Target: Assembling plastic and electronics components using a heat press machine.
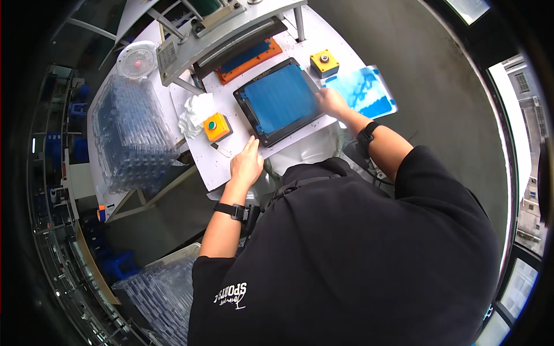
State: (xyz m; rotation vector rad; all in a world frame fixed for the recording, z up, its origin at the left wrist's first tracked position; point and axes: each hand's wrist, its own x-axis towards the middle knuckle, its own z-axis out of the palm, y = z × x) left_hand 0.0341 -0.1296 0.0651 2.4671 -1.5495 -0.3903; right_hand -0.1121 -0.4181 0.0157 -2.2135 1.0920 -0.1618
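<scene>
Head view: blue sheet lies in the black tray under the press head. Right hand rests open-fingered on the sheet's right edge, pinching nothing; left hand lies flat on the white table near the green button box. Risk — a stray nudge skews the sheet, or fingers linger under the press.
</scene>
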